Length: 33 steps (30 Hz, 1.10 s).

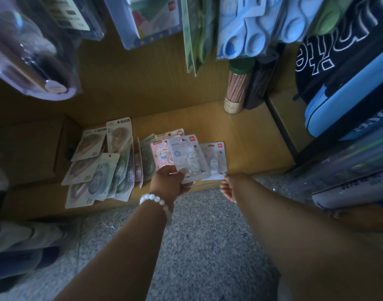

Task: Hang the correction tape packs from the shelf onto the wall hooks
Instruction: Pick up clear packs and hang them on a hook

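Trouble brewing at the wooden shelf point(247, 135): the left hand point(167, 181) pinches a clear-blistered pale blue correction tape pack point(187, 158) by its bottom edge only, so it could slip. At three o'clock of it, the right hand point(228, 187), fingers curled, nips a white carded pack point(214, 159) lying flat; that shallow corner grip may slide off.
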Tool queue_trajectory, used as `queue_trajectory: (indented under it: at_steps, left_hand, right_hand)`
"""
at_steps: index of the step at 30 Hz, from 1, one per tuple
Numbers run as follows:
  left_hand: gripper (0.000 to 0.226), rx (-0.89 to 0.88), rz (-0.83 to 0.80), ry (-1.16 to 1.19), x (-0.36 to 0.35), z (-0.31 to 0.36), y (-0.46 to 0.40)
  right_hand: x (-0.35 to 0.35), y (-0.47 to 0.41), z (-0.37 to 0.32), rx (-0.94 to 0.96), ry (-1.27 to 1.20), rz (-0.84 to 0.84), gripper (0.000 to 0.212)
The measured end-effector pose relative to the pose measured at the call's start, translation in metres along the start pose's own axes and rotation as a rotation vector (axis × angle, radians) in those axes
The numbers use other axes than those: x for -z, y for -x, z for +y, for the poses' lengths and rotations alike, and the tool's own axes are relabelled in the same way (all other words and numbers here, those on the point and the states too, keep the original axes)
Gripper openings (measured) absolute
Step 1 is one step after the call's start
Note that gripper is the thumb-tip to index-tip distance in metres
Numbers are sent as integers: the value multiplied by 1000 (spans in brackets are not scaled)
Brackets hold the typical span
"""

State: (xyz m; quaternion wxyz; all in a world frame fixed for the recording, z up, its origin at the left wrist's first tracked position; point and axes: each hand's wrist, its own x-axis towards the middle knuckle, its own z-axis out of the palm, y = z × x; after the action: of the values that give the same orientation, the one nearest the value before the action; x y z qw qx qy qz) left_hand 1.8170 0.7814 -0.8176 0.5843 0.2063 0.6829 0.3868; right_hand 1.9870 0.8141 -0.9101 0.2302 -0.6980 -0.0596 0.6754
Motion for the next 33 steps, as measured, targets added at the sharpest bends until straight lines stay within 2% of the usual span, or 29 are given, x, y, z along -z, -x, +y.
queue_trajectory:
  at_steps: [3,7,12,16,20,25,30,33]
  left_hand:
    - [5,-8,16,-7,3,0,4]
    - [6,-19,19,-1,6,4,13]
    - [12,-27,14,23,8,15,27]
    - [19,-41,32,49,9,26,40]
    - [24,-89,9,79,9,40,60]
    - [25,-161,-46,111,10,55,91]
    - [25,-236,-35,182,18,65,122]
    - [20,-289,-40,239,22,69,147]
  right_hand:
    - [5,4,-2,-8,-182,-38,45]
    - [11,22,-18,136,-278,38,31]
    - [14,56,-36,479,-323,121,23]
    - [12,97,-46,525,-439,-38,21]
    - [3,132,-44,524,-360,-235,16]
    - [-8,166,-37,611,-211,-360,22]
    - [-15,198,-28,785,7,-288,20]
    - [-19,217,-18,864,11,-221,19]
